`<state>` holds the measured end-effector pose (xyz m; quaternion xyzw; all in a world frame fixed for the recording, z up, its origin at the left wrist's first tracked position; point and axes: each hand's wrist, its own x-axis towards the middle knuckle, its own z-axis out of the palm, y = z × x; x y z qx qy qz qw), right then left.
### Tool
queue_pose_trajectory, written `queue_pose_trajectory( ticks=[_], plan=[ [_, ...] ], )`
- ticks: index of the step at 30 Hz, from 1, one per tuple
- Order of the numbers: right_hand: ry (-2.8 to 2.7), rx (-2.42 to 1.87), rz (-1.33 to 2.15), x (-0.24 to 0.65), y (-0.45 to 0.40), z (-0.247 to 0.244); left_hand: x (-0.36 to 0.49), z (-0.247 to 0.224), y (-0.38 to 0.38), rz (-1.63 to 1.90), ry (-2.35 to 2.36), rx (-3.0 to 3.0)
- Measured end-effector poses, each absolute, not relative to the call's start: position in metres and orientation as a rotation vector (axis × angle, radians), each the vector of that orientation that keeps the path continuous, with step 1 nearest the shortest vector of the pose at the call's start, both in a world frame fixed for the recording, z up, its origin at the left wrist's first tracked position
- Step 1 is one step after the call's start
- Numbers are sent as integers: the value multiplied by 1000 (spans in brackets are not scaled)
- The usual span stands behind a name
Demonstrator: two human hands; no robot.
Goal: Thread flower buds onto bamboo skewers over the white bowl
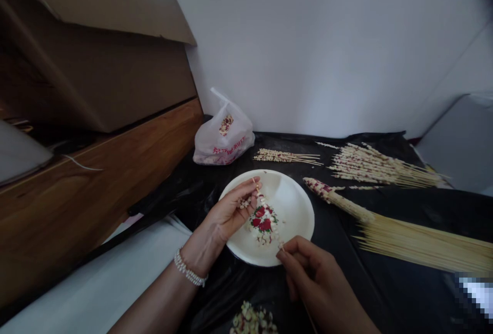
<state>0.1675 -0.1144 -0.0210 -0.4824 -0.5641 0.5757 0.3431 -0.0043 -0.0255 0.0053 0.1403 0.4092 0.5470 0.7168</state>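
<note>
Right fingers (298, 249) pinch a thin, seemingly wooden skewer (275, 223) of small cream bits (263, 201); left fingers (242, 190) cup loose bits (245, 203); the round white bowl's (299, 211) right edge is clear.

Bowl (295, 200) sits on a plastic sheet (339, 226). Loose pieces (264, 242) lie in the bowl. Left hand (233, 211) is over the bowl's left part; right hand (310, 267) is at its near right rim. Before the bowl: a heap of pieces (252, 321). Behind it, to the left: a plastic bag (223, 141). Directly behind: a small bundle of threaded sticks (275, 156). Behind and right of the bowl: a larger pile of threaded sticks (365, 164). Right of the bowl: long sticks (423, 244). Far left of the bowl and behind: a box (127, 72). Wall (300, 57) behind the bowl, beyond the bag.
</note>
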Motion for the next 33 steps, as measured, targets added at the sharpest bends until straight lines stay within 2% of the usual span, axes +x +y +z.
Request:
queue_pose_trajectory(
  ticks=[17,25,33],
  plan=[
    [-1455,-1278,1444,175,-109,-14,-2,-3,-26,1170,825,185],
    [-1467,-1255,1474,173,-112,-12,2,9,-32,1258,892,134],
    [-1460,-1240,1538,172,-114,-8,-1,8,-26,1289,763,-24]
  ],
)
